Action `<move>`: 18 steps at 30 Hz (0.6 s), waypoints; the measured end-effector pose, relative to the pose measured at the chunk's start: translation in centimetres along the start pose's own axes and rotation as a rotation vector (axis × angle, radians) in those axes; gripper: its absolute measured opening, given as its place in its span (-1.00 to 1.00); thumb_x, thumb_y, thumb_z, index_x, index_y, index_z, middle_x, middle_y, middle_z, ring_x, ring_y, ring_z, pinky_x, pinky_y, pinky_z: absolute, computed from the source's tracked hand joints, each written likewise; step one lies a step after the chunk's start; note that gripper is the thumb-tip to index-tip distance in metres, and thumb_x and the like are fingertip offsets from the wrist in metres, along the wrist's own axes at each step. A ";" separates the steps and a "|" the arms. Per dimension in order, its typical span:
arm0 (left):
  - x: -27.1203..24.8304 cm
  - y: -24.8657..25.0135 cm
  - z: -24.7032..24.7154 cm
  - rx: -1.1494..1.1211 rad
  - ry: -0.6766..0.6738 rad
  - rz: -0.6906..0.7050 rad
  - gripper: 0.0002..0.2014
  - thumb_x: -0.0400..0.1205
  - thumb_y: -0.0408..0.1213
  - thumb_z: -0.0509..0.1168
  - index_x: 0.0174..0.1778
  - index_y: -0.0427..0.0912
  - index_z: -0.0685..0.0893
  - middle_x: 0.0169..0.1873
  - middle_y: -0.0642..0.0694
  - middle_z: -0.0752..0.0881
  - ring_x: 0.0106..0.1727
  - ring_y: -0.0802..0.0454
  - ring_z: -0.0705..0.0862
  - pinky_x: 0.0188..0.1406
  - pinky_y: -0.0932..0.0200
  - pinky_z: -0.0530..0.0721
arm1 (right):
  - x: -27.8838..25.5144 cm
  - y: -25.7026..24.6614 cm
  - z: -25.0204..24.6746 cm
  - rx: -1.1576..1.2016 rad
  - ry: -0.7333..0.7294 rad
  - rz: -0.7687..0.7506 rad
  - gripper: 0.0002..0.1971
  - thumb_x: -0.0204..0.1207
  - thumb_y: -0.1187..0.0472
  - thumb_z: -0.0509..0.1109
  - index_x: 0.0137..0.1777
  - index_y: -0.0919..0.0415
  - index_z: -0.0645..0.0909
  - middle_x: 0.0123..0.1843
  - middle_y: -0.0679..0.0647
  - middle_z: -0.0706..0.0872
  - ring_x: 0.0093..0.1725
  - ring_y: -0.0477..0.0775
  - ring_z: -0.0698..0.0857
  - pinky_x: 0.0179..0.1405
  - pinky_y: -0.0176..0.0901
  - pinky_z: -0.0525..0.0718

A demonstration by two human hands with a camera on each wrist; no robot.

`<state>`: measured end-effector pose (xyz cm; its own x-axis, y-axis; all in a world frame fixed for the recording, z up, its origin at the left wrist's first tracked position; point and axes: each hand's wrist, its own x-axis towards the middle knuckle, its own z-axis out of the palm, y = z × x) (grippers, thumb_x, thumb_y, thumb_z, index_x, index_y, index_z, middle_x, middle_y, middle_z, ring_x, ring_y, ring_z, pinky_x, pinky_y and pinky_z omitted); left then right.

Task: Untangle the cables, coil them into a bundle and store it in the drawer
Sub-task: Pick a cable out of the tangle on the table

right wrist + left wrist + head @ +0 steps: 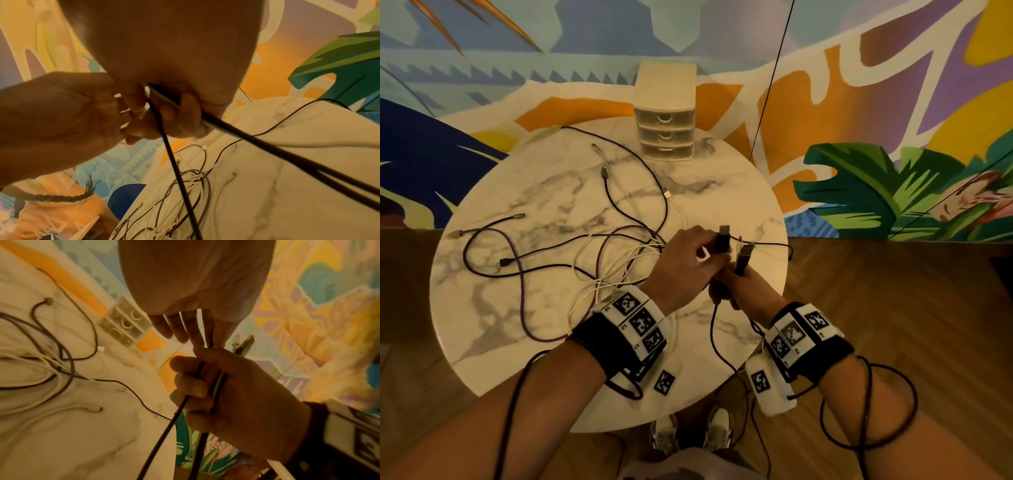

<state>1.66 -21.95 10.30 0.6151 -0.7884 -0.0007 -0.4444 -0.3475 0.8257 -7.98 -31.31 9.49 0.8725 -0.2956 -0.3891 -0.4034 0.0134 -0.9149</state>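
Cables [599, 260] sprawl left of both hands; right hand [743, 291] fists gathered plug ends upright, left hand [688, 263] pinches one.

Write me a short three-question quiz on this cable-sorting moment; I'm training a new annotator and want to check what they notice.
1. True or false: every drawer of the small drawer unit at the far edge of the marble table is shut.
2. Which hand grips several cable ends together in a fist, plugs pointing up?
A. left hand
B. right hand
C. neither
3. Fill in: most of the loose cables lie tangled on the table to the ______ of the hands.

Key
1. True: all three fronts sit flush.
2. B: the left wrist view shows the right hand wrapped round the dark cables, while the left hand pinches one black plug.
3. Left.
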 end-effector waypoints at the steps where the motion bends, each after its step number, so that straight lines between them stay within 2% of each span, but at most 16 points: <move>1: -0.2 0.2 0.3 0.034 -0.034 0.022 -0.81 0.59 -0.22 0.35 0.10 -0.08 0.73 -0.12 0.08 0.62 -0.02 0.07 0.51 -0.08 0.48 0.36 | 0.0 0.0 0.1 -0.022 0.013 -0.014 -0.66 0.71 0.31 0.05 -0.25 0.12 0.55 -0.49 0.10 0.55 -0.67 -0.24 0.42 -0.62 -0.50 0.32; 3: -0.4 0.5 0.9 0.070 -0.073 0.045 -0.78 0.61 -0.23 0.32 0.15 -0.07 0.72 -0.07 0.07 0.62 0.03 0.07 0.48 -0.06 0.46 0.33 | 0.0 0.4 -0.1 -0.097 0.034 -0.010 -0.67 0.68 0.37 0.05 -0.25 0.08 0.49 -0.52 0.09 0.55 -0.68 -0.25 0.45 -0.58 -0.49 0.35; 5: -0.5 0.8 0.9 0.068 -0.101 0.046 -0.79 0.62 -0.23 0.28 0.13 -0.07 0.73 -0.03 0.05 0.63 0.06 0.06 0.46 0.06 0.29 0.37 | 0.1 0.7 -0.5 -0.159 0.064 0.000 -0.64 0.67 0.36 0.06 -0.34 0.11 0.49 -0.55 0.08 0.55 -0.69 -0.24 0.45 -0.56 -0.48 0.35; 7: -0.7 0.9 0.8 0.097 -0.139 0.084 -0.76 0.61 -0.16 0.23 0.08 -0.06 0.75 -0.01 0.06 0.65 0.05 0.09 0.44 0.16 0.16 0.40 | 0.0 0.7 -0.7 -0.178 0.088 0.012 -0.63 0.67 0.34 0.07 -0.37 0.14 0.49 -0.60 0.03 0.53 -0.70 -0.22 0.45 -0.56 -0.45 0.34; 9: -1.1 1.3 0.8 0.141 -0.178 0.115 -0.68 0.54 -0.04 0.15 0.06 -0.02 0.74 0.01 0.12 0.64 0.08 0.10 0.43 0.22 0.10 0.39 | -0.3 0.8 -0.9 -0.141 0.091 -0.005 -0.62 0.69 0.37 0.05 -0.35 0.11 0.46 -0.66 -0.04 0.49 -0.73 -0.21 0.40 -0.61 -0.43 0.32; 12: -0.6 1.1 1.9 0.168 -0.240 0.040 -0.57 0.49 0.26 0.13 0.07 0.09 0.67 0.04 0.11 0.60 0.15 0.07 0.49 0.25 0.03 0.45 | -0.4 1.0 -0.8 -0.082 0.112 -0.014 -0.65 0.68 0.46 0.07 -0.27 0.08 0.41 -0.53 0.00 0.44 -0.69 -0.26 0.40 -0.65 -0.51 0.32; 14: 0.1 1.6 2.8 0.106 -0.271 -0.064 -0.37 0.38 0.49 0.10 0.01 0.02 0.65 0.00 0.04 0.65 0.10 0.02 0.59 0.17 -0.08 0.57 | -0.5 1.1 -0.8 -0.125 0.136 0.029 -0.61 0.64 0.49 0.15 -0.34 0.03 0.36 -0.43 -0.06 0.40 -0.55 -0.30 0.41 -0.55 -0.50 0.41; 15: 0.3 2.0 3.3 0.078 -0.271 -0.082 -0.34 0.38 0.48 0.10 0.00 -0.04 0.66 -0.04 -0.01 0.67 0.05 -0.01 0.62 0.12 -0.10 0.59 | -0.9 1.2 -1.0 -0.145 0.180 0.033 -0.63 0.63 0.48 0.17 -0.33 0.06 0.37 -0.37 -0.09 0.41 -0.50 -0.34 0.40 -0.47 -0.47 0.45; 16: 0.2 2.6 3.9 0.081 -0.244 -0.052 -0.40 0.44 0.39 0.14 -0.02 -0.09 0.66 -0.07 -0.05 0.68 0.03 -0.04 0.62 0.10 -0.09 0.58 | -1.3 1.1 -1.4 -0.141 0.206 0.032 -0.73 0.63 0.48 0.18 -0.23 0.13 0.45 -0.27 -0.08 0.46 -0.43 -0.39 0.40 -0.42 -0.44 0.50; 17: 0.1 3.3 4.5 0.092 -0.202 -0.004 -0.51 0.52 0.25 0.19 -0.02 -0.13 0.67 -0.09 -0.08 0.68 0.03 -0.07 0.61 0.10 -0.05 0.56 | -1.8 1.0 -1.9 -0.125 0.242 0.018 -0.81 0.62 0.48 0.20 -0.02 0.16 0.49 -0.12 -0.09 0.48 -0.34 -0.41 0.40 -0.33 -0.49 0.54; 18: -0.1 4.1 5.1 0.088 -0.146 0.027 -0.60 0.59 0.12 0.23 0.02 -0.16 0.68 -0.06 -0.12 0.69 0.05 -0.08 0.61 0.10 0.00 0.54 | -2.1 1.3 -2.6 -0.147 0.292 -0.002 -0.76 0.61 0.49 0.21 0.21 0.27 0.51 -0.01 -0.07 0.47 -0.24 -0.32 0.44 -0.27 -0.60 0.53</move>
<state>-3.55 -25.84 10.83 0.5037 -0.8613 -0.0663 -0.5192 -0.3632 0.7737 -11.04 -33.10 9.40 0.7658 -0.5574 -0.3207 -0.4560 -0.1190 -0.8820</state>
